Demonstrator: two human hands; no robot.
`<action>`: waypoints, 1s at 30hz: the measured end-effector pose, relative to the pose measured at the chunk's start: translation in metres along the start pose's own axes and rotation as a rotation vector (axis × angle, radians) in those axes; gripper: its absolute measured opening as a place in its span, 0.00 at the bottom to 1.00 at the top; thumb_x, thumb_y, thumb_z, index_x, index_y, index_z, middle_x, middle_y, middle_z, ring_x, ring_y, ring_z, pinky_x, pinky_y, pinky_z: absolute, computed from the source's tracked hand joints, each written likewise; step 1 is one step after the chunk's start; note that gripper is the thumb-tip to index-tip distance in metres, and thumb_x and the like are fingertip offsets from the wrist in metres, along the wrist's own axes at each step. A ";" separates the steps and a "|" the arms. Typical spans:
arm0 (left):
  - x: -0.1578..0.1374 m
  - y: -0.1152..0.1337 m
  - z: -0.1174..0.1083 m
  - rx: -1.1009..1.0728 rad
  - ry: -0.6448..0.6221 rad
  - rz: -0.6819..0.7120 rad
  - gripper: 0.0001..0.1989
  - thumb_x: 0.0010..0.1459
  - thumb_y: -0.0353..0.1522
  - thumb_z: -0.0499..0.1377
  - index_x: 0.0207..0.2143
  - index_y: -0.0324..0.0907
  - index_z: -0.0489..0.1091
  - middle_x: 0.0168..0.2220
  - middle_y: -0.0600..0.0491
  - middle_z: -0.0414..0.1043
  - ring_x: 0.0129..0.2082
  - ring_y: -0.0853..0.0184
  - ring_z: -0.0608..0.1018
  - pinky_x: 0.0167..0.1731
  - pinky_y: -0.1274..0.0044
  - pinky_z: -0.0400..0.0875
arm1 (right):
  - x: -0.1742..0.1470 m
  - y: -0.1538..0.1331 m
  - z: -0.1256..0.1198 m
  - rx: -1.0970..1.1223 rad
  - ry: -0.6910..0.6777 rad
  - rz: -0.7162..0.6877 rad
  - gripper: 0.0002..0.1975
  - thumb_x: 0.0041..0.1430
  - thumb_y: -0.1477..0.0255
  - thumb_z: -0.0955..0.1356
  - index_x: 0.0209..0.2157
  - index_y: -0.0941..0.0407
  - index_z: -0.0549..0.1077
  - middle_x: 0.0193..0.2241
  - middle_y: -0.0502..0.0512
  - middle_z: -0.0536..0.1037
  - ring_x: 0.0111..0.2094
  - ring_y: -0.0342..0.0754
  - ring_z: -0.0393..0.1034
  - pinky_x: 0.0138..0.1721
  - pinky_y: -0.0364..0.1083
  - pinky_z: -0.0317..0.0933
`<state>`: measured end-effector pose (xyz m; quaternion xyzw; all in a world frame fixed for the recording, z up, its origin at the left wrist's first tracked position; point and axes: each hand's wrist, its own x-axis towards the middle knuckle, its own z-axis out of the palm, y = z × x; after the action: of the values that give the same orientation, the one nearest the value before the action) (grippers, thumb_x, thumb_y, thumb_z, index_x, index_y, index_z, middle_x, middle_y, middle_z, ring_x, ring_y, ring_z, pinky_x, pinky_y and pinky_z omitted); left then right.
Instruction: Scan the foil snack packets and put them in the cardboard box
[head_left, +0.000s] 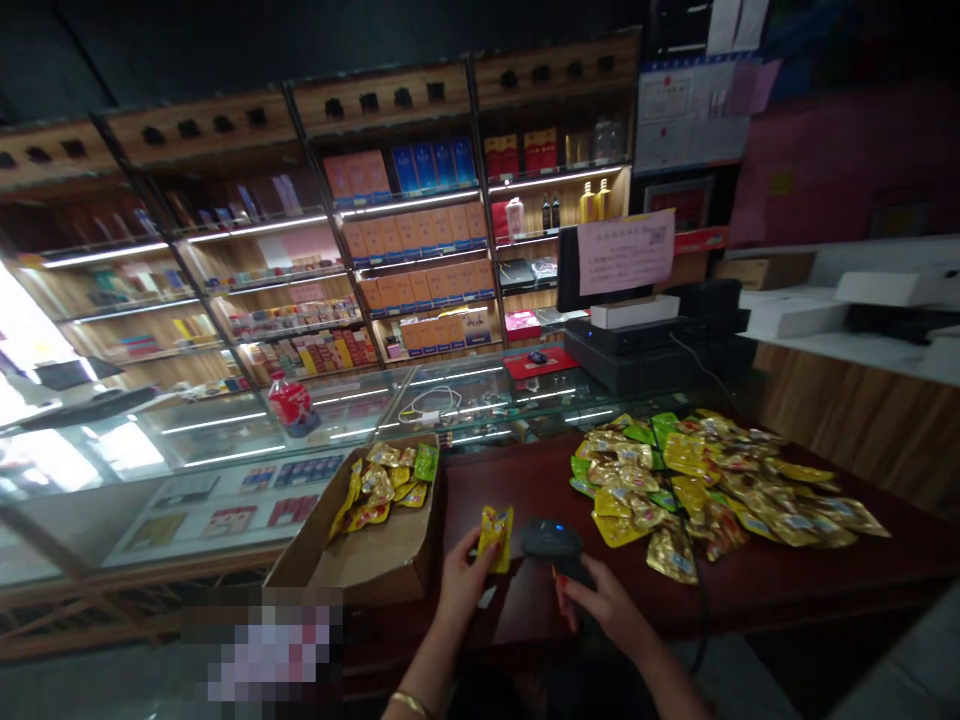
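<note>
Here, left hand [462, 582] pinches a yellow packet [496, 538] by the worktop's [517, 482] near edge, right hand [606, 604] curls round the scanner [551, 540]; best squarely face label to scanner.

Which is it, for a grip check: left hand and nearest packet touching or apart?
Touching: the head view shows the left hand pinching and overlapping the yellow packet.
</note>
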<state>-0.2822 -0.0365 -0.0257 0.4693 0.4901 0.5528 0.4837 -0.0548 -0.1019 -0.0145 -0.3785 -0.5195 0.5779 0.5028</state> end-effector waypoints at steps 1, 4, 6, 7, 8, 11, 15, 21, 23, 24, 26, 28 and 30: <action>0.004 0.000 0.006 0.023 -0.043 -0.020 0.23 0.40 0.42 0.74 0.40 0.41 0.81 0.38 0.48 0.84 0.36 0.56 0.82 0.36 0.72 0.76 | 0.001 0.004 -0.004 0.088 0.020 0.014 0.18 0.54 0.54 0.71 0.32 0.57 0.73 0.20 0.46 0.74 0.18 0.42 0.66 0.23 0.42 0.59; 0.025 0.003 0.040 0.003 -0.176 -0.084 0.23 0.39 0.42 0.75 0.38 0.41 0.80 0.35 0.47 0.84 0.32 0.58 0.83 0.31 0.73 0.76 | 0.003 0.013 -0.010 0.334 0.109 0.017 0.21 0.52 0.54 0.73 0.37 0.56 0.73 0.21 0.45 0.74 0.15 0.40 0.64 0.22 0.42 0.61; 0.046 0.007 0.076 -0.036 -0.245 -0.116 0.23 0.39 0.42 0.75 0.36 0.40 0.79 0.32 0.47 0.83 0.29 0.60 0.82 0.30 0.74 0.75 | 0.003 0.017 -0.010 0.411 0.148 -0.008 0.22 0.51 0.53 0.73 0.38 0.56 0.73 0.20 0.44 0.74 0.14 0.38 0.62 0.21 0.41 0.60; 0.058 0.009 0.096 -0.046 -0.276 -0.123 0.22 0.39 0.42 0.75 0.35 0.40 0.79 0.31 0.47 0.83 0.28 0.61 0.82 0.30 0.75 0.74 | 0.003 0.019 -0.010 0.415 0.152 -0.021 0.22 0.52 0.52 0.73 0.37 0.56 0.73 0.19 0.44 0.73 0.14 0.38 0.61 0.20 0.41 0.59; 0.071 0.011 0.119 -0.047 -0.304 -0.125 0.22 0.38 0.43 0.75 0.34 0.39 0.78 0.30 0.47 0.82 0.27 0.61 0.82 0.30 0.75 0.74 | 0.003 0.022 -0.010 0.405 0.151 -0.029 0.22 0.52 0.52 0.72 0.35 0.56 0.73 0.18 0.43 0.71 0.14 0.38 0.61 0.19 0.40 0.58; 0.107 0.016 0.189 -0.026 -0.382 -0.103 0.20 0.40 0.43 0.73 0.31 0.39 0.77 0.28 0.47 0.81 0.26 0.62 0.81 0.30 0.74 0.74 | 0.005 0.032 -0.012 0.390 0.157 -0.030 0.23 0.52 0.50 0.72 0.32 0.56 0.73 0.15 0.44 0.70 0.15 0.40 0.63 0.19 0.40 0.58; 0.132 0.023 0.262 0.073 -0.476 -0.059 0.13 0.48 0.39 0.68 0.31 0.38 0.79 0.24 0.49 0.79 0.24 0.64 0.79 0.28 0.74 0.74 | 0.011 0.049 -0.019 0.512 0.190 -0.027 0.26 0.46 0.47 0.73 0.35 0.54 0.73 0.17 0.45 0.72 0.12 0.40 0.61 0.17 0.42 0.59; 0.135 0.044 0.229 0.347 -0.337 0.128 0.08 0.45 0.29 0.67 0.32 0.40 0.82 0.28 0.49 0.81 0.31 0.61 0.79 0.38 0.72 0.74 | 0.003 0.056 -0.029 0.425 0.262 0.161 0.25 0.43 0.49 0.76 0.33 0.54 0.75 0.18 0.48 0.74 0.15 0.43 0.66 0.20 0.44 0.62; 0.134 0.064 0.174 0.444 -0.236 0.217 0.11 0.48 0.28 0.64 0.36 0.43 0.82 0.35 0.49 0.83 0.36 0.60 0.80 0.42 0.72 0.73 | 0.000 0.053 -0.028 0.363 0.272 0.218 0.27 0.41 0.48 0.77 0.35 0.54 0.76 0.18 0.48 0.74 0.16 0.43 0.66 0.19 0.43 0.62; 0.133 0.077 0.141 0.494 -0.178 0.257 0.12 0.50 0.29 0.63 0.38 0.44 0.81 0.38 0.49 0.83 0.38 0.59 0.80 0.44 0.71 0.72 | -0.001 0.050 -0.027 0.344 0.274 0.224 0.28 0.41 0.48 0.77 0.37 0.54 0.76 0.18 0.47 0.74 0.16 0.43 0.66 0.19 0.43 0.61; 0.133 0.103 0.067 0.606 -0.030 0.306 0.11 0.52 0.29 0.61 0.38 0.45 0.80 0.39 0.49 0.82 0.41 0.57 0.79 0.48 0.69 0.70 | -0.002 0.042 -0.023 0.313 0.260 0.206 0.29 0.42 0.47 0.76 0.39 0.54 0.77 0.18 0.46 0.73 0.16 0.42 0.64 0.19 0.43 0.60; 0.135 0.124 -0.007 0.732 0.119 0.306 0.09 0.53 0.30 0.60 0.35 0.45 0.79 0.36 0.47 0.81 0.42 0.54 0.78 0.49 0.66 0.68 | -0.002 0.034 -0.020 0.287 0.262 0.177 0.28 0.44 0.47 0.75 0.39 0.54 0.77 0.18 0.46 0.72 0.16 0.41 0.63 0.20 0.43 0.61; 0.137 0.135 -0.069 0.870 0.195 0.270 0.04 0.50 0.29 0.63 0.29 0.43 0.78 0.33 0.46 0.80 0.43 0.50 0.78 0.49 0.63 0.68 | -0.002 0.030 -0.019 0.253 0.266 0.179 0.28 0.45 0.47 0.75 0.40 0.54 0.77 0.19 0.47 0.73 0.17 0.42 0.64 0.21 0.44 0.62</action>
<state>-0.3736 0.0871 0.1092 0.6342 0.6540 0.3954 0.1172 -0.0419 -0.0985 -0.0478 -0.4302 -0.3360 0.6259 0.5571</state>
